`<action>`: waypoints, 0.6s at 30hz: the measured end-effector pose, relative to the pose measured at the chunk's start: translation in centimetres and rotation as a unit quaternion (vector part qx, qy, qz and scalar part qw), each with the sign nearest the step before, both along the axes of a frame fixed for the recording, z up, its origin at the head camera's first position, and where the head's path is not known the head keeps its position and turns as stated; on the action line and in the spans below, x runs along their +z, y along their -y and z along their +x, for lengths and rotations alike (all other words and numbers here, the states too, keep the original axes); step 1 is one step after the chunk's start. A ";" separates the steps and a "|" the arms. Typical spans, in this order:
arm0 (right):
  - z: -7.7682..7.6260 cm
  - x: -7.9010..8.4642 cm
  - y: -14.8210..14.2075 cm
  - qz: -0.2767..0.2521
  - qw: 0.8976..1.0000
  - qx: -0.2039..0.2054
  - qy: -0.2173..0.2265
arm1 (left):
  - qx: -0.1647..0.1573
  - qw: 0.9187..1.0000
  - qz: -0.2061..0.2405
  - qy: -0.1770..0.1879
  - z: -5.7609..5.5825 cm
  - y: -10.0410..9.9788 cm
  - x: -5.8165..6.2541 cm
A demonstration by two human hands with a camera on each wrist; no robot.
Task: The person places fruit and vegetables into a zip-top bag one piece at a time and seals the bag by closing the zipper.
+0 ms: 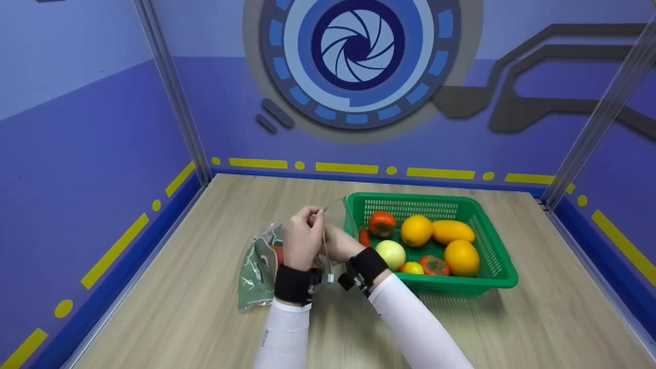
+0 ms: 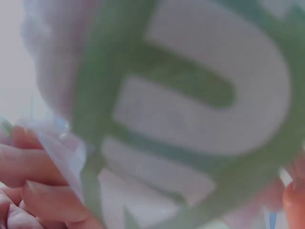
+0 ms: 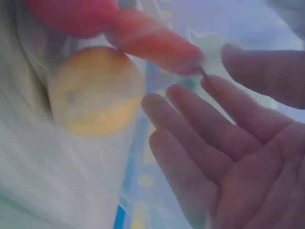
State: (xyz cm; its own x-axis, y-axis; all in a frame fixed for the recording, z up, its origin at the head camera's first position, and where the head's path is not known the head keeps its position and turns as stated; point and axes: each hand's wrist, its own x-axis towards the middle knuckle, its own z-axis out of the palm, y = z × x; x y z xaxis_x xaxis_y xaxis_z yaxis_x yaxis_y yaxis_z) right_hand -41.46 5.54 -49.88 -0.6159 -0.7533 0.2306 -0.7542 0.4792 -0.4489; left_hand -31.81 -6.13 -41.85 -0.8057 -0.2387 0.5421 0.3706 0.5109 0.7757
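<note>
My left hand (image 1: 301, 238) pinches the rim of a clear zip bag (image 1: 256, 277) with green print, fingertips up at its edge. The bag lies to the left on the table, its mouth drawn up toward the right. My right hand (image 1: 341, 245) reaches in at the mouth, partly hidden behind the left. In the right wrist view its fingers (image 3: 190, 124) are spread and nearly straight. An orange carrot-like piece (image 3: 157, 43) has its tip right at the index finger. Beside it are a yellow-orange fruit (image 3: 95, 90) and a red round thing (image 3: 76, 14). Printed film (image 2: 190, 119) fills most of the left wrist view.
A green plastic basket (image 1: 492, 246) stands right of the hands. It holds several fruits and vegetables, among them an orange (image 1: 416, 230), a long yellow fruit (image 1: 453, 232), a pale green ball (image 1: 391, 255) and a red-orange fruit (image 1: 382, 224). Patterned walls enclose the table (image 1: 205, 287).
</note>
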 end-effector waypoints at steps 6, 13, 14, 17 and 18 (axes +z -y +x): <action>5.9 5.9 -1.9 -0.117 0.975 -0.118 0.146 | 0.001 1.000 0.005 0.021 0.1 0.0 0.0; 7.1 5.9 -5.2 -0.200 0.953 -0.170 0.153 | 0.002 1.000 0.009 0.021 0.2 0.0 0.2; 7.2 5.9 -5.8 -0.210 0.949 -0.177 0.154 | 0.002 1.000 0.010 0.020 0.1 0.0 0.2; 7.4 5.8 -7.6 -0.230 0.943 -0.191 0.147 | 0.000 1.000 0.014 0.020 0.0 0.1 0.2; 7.5 5.8 -8.2 -0.236 0.941 -0.195 0.146 | -0.001 1.000 0.015 0.021 0.0 0.1 0.2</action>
